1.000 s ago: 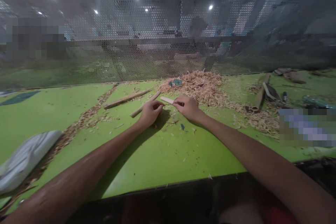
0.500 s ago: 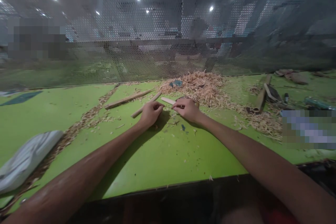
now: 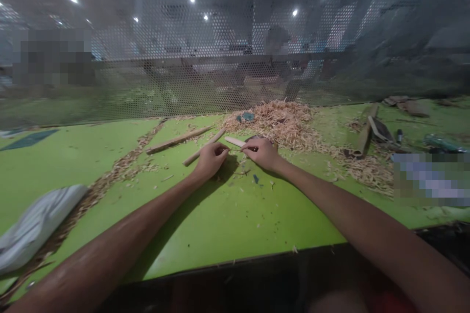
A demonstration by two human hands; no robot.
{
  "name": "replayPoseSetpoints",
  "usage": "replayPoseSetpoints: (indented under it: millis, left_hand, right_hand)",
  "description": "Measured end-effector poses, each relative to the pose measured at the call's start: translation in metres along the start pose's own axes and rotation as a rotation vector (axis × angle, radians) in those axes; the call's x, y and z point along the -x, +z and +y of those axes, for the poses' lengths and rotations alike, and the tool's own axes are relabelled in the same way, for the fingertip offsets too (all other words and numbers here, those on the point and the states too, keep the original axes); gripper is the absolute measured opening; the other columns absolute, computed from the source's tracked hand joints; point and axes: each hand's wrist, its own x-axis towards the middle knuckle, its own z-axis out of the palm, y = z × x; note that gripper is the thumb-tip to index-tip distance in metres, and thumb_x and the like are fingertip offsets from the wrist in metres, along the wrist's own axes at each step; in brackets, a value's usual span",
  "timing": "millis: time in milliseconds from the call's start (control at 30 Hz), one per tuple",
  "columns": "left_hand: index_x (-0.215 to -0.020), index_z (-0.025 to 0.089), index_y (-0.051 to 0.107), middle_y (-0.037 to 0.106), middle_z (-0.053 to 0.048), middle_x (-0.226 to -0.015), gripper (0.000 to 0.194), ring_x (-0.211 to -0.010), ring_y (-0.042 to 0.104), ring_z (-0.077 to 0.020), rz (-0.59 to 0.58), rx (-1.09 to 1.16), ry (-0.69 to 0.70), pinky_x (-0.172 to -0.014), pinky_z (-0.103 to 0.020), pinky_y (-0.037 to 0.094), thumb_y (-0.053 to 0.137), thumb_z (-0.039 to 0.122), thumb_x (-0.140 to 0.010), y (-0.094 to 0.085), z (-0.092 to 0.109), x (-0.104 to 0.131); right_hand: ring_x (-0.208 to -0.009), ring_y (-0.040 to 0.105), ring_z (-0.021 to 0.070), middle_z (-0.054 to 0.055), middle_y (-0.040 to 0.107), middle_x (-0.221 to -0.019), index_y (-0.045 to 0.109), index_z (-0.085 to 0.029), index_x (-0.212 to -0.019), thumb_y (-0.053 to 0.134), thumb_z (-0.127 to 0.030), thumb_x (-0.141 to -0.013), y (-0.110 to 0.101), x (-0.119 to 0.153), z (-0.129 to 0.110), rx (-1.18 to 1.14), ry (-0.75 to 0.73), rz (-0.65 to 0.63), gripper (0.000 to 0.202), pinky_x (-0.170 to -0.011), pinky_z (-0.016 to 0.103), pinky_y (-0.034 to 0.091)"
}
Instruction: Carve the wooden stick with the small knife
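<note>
Between my two hands stretches a thin brownish sliver [image 3: 235, 150], too small to make out clearly. My left hand [image 3: 210, 159] pinches its left end with thumb and fingertips. The other end is pinched by my right hand [image 3: 262, 153]. Behind my left hand lies a slim wooden stick [image 3: 193, 158], partly hidden by the fingers. A pale wooden piece with a rounded end [image 3: 234, 141] rests just beyond my right fingertips. Part of a dark object [image 3: 256, 138] shows behind my right hand; its kind is hidden.
A green tabletop [image 3: 223, 234] carries a heap of curly wood shavings [image 3: 284, 120] against a perforated screen [image 3: 213, 78]. A longer wooden strip [image 3: 176, 140] lies left of centre. On the left is a white striped bundle [image 3: 40, 225]; a hollow wooden piece [image 3: 363, 139] lies right.
Both hands stay almost in place, still pinching the sliver. The sliver looks a little straighter between the fingertips, and the view has shifted very slightly.
</note>
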Motion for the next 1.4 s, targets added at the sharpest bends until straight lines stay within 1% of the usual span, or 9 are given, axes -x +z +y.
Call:
replayPoseSetpoints:
  millis: [167,267,400,667,767,933,1133,1267,1400]
  left_hand:
    - [-0.083,0.013,0.076,0.068,-0.003,-0.065,0.016,-0.057,0.055,-0.015,0.012,-0.013,-0.033,-0.055,-0.025,0.038,0.063,0.023,-0.084,0.0007,-0.0008,-0.0006]
    - [-0.079,0.014,0.075,0.067,-0.002,-0.062,0.014,-0.056,0.054,-0.0145,0.009,-0.013,-0.046,-0.055,-0.025,0.038,0.064,0.021,-0.082,0.0007,0.0006,-0.0004]
    - [-0.076,0.015,0.075,0.068,-0.002,-0.063,0.011,-0.057,0.055,-0.0149,0.021,-0.012,-0.052,-0.055,-0.025,0.038,0.065,0.02,-0.079,0.0003,0.0034,0.0009]
    - [-0.07,0.016,0.071,0.067,0.0,-0.061,0.01,-0.056,0.056,-0.015,0.028,-0.029,-0.047,-0.055,-0.025,0.039,0.065,0.018,-0.077,0.0013,0.0047,0.0012]
    - [-0.073,0.016,0.073,0.069,-0.001,-0.061,0.011,-0.057,0.058,-0.0158,0.03,-0.037,-0.023,-0.056,-0.025,0.04,0.064,0.017,-0.078,0.0019,0.0031,0.0007]
    - [-0.075,0.016,0.074,0.072,-0.003,-0.067,0.012,-0.063,0.062,-0.0172,0.033,-0.045,0.044,-0.06,-0.026,0.044,0.064,0.018,-0.08,0.0025,0.0004,-0.0001]
    - [-0.073,0.016,0.072,0.07,-0.003,-0.064,0.012,-0.059,0.058,-0.0157,0.021,-0.06,0.032,-0.058,-0.026,0.042,0.063,0.017,-0.081,0.0023,0.0003,0.0004]
    - [-0.075,0.016,0.074,0.069,-0.002,-0.063,0.012,-0.058,0.057,-0.0155,0.02,-0.062,0.027,-0.058,-0.026,0.041,0.063,0.018,-0.08,0.0019,-0.0001,0.0001]
    - [-0.071,0.016,0.071,0.066,-0.001,-0.06,0.011,-0.056,0.055,-0.0151,0.012,-0.057,0.002,-0.054,-0.025,0.037,0.064,0.02,-0.079,0.0017,-0.0002,0.0002]
  right_hand:
    - [-0.072,0.064,0.0157,0.009,0.079,-0.089,0.088,-0.02,-0.1,0.068,-0.014,-0.092,-0.0013,0.0004,-0.0014,-0.029,0.055,-0.044,0.022,-0.067,0.027,0.047]
    - [-0.074,0.066,0.0161,0.007,0.081,-0.091,0.089,-0.022,-0.097,0.069,-0.013,-0.091,-0.0019,0.0007,-0.0006,-0.047,0.041,-0.054,0.023,-0.069,0.027,0.049]
    - [-0.075,0.067,0.0161,0.007,0.082,-0.092,0.089,-0.023,-0.097,0.069,-0.014,-0.09,-0.0021,0.0013,0.001,-0.088,0.015,-0.073,0.022,-0.068,0.027,0.051]
    - [-0.078,0.069,0.0174,0.008,0.082,-0.095,0.089,-0.023,-0.098,0.07,-0.016,-0.089,-0.0026,0.0013,0.0005,-0.13,0.048,-0.123,0.022,-0.069,0.027,0.051]
    - [-0.072,0.065,0.0157,0.008,0.081,-0.092,0.089,-0.022,-0.099,0.069,-0.017,-0.089,-0.0019,0.0005,0.0008,-0.1,0.078,-0.114,0.022,-0.065,0.026,0.047]
    - [-0.062,0.057,0.0125,0.008,0.078,-0.084,0.088,-0.019,-0.099,0.068,-0.018,-0.091,-0.0015,0.0,-0.0008,-0.042,0.122,-0.062,0.021,-0.059,0.025,0.042]
    - [-0.06,0.056,0.0117,0.008,0.078,-0.084,0.087,-0.017,-0.1,0.068,-0.018,-0.093,-0.0023,0.0001,-0.004,-0.051,0.154,-0.101,0.021,-0.057,0.025,0.041]
    - [-0.059,0.054,0.0109,0.009,0.078,-0.086,0.087,-0.016,-0.098,0.067,-0.018,-0.092,-0.0014,0.0002,-0.0014,-0.063,0.117,-0.103,0.021,-0.057,0.024,0.04]
    - [-0.057,0.052,0.0095,0.009,0.078,-0.084,0.087,-0.016,-0.099,0.067,-0.018,-0.093,-0.0008,0.0013,0.0007,-0.081,0.102,-0.091,0.022,-0.054,0.023,0.038]
